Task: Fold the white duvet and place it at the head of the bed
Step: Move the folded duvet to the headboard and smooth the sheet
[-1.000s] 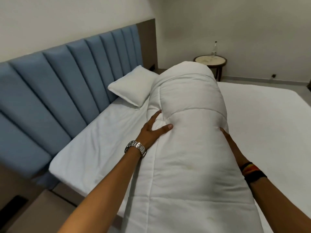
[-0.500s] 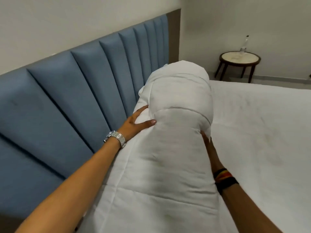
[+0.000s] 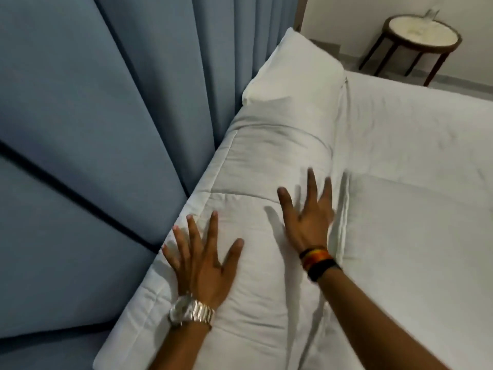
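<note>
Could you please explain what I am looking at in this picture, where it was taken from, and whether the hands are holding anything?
There is no machine here: a person wears a wide-angle camera on the head, so you look forward and down along their own arms. The left hand, with a metal watch on the wrist, and the right hand, with dark and striped wristbands, lie flat with fingers spread on the folded white duvet. Neither hand grips anything; they appear to press or smooth it. The duvet lies on the bed along the blue padded headboard. A white pillow lies at its far end, touching it. Beyond the bed stands a small round side table.
</note>
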Tool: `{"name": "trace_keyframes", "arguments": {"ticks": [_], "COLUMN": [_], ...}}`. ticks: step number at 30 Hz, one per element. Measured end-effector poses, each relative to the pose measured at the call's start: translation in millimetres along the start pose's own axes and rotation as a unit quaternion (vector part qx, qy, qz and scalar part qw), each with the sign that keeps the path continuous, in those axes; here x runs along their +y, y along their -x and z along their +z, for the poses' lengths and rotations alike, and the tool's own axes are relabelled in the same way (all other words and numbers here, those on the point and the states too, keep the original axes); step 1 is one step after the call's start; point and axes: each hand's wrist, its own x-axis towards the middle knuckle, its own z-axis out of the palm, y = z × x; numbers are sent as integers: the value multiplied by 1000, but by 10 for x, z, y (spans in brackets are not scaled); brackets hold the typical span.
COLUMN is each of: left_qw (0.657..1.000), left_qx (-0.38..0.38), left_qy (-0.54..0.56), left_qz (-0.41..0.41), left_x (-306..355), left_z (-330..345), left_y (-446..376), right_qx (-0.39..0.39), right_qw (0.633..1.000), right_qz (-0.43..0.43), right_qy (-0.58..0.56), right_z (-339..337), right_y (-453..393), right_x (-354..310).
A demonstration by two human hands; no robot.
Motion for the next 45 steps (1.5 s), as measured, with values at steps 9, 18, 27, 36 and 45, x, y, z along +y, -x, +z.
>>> {"name": "trace_keyframes", "arguments": {"ticks": [9, 18, 27, 36, 45], "left_qw": [996, 997, 991, 926, 915], "left_qx": [63, -20, -132, -357, -231], "left_qy": [-58, -65, 34, 111, 319], "left_qz": [-3, -26, -15, 44, -90], "left_x": [-228, -155, 846, 2118, 2778], "left_z": [989, 991, 128, 1395, 1365], "left_y": [-480, -517, 487, 1565, 1757], "right_qx": [-77, -191, 6, 1, -21], "right_qw": [932, 933, 994, 936, 925], "right_qz": [-108, -64, 20, 339, 358], "right_qy": [336, 297, 104, 99, -123], "right_z": [1315, 1017, -1440, -2946, -3473], "right_y": [-1121, -1160, 672, 1400, 1160], "right_x": [573, 458, 1304, 2918, 3138]}}
